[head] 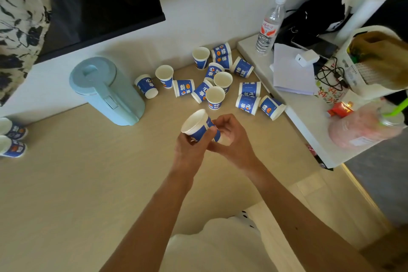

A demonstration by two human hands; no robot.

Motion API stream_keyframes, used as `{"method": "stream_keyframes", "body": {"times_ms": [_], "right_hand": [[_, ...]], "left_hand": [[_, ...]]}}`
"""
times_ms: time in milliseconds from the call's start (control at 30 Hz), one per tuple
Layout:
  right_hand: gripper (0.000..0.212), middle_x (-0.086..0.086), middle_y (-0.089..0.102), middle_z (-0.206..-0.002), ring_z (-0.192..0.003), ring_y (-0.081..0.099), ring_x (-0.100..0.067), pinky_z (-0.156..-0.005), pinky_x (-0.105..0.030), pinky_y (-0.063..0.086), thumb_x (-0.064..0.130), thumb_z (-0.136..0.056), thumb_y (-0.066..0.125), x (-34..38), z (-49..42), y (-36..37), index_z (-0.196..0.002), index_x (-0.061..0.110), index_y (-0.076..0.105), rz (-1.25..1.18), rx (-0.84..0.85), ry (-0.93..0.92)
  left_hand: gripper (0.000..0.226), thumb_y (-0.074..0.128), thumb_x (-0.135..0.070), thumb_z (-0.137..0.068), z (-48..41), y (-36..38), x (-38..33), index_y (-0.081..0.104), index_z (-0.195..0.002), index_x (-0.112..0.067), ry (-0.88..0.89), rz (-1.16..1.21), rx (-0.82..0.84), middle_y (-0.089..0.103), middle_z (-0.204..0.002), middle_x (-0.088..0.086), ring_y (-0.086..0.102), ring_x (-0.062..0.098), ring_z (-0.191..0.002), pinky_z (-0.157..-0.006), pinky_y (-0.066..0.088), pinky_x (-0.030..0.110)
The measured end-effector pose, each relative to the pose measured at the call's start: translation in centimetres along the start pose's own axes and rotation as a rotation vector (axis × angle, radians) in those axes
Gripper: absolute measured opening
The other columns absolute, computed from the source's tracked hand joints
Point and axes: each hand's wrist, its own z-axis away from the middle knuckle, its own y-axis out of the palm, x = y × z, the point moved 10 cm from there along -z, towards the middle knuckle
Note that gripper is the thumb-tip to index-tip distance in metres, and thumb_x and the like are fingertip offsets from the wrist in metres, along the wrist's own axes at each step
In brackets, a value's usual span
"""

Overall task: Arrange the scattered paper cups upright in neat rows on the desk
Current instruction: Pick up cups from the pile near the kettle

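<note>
Beige desk (77,183), wide and mostly bare near the camera. Far left, pale blue kettle (106,90). Far right, raised white shelf (309,117) with water bottle (269,26) and clutter. Between kettle and shelf, scattered paper cups (215,83), some upright, others tipped on their sides. At far left edge, two upright cups (12,139). Mid-desk, raised above the surface: tilted cup (197,125), wrapped by left hand (191,146) fingers, base pinched by right hand (231,137).
</note>
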Motion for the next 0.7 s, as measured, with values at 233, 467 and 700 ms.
{"method": "stream_keyframes", "body": {"times_ms": [233,467,700], "right_hand": [[0.053,0.014,0.068,-0.119,-0.117,0.063,-0.009,-0.099,-0.017,0.043,0.033,-0.076,0.085,0.0,-4.0,-2.3,-0.122,0.024,0.059,0.305,0.079,-0.005],[0.073,-0.014,0.051,-0.142,-0.134,0.045,-0.033,-0.111,-0.044,0.036,0.031,-0.081,0.081,-6.2,-11.6,-12.6,-0.141,0.010,0.046,1.363,-0.046,0.240],[0.077,-0.012,0.054,-0.139,-0.129,0.052,-0.032,-0.107,-0.044,0.040,0.030,-0.080,0.080,-9.9,-12.1,-11.7,-0.144,0.012,0.041,1.583,0.111,0.242]], "left_hand": [[0.019,0.078,-0.020,-0.085,-0.6,-2.7,-1.2,0.071,-0.093,-0.036,0.146,0.011,-0.112,0.072,-0.074,-0.015,0.063,-0.003,-0.064,-0.062,0.051,0.013],[0.022,0.081,-0.025,-0.083,0.0,-4.7,0.3,0.067,-0.093,-0.038,0.106,0.019,-0.162,0.074,-0.089,-0.023,0.067,-0.008,-0.077,-0.066,0.050,0.011],[0.021,0.079,-0.018,-0.085,0.4,-5.9,0.9,0.069,-0.090,-0.036,0.133,0.039,-0.171,0.074,-0.082,-0.022,0.066,-0.008,-0.072,-0.064,0.052,0.010]]}}
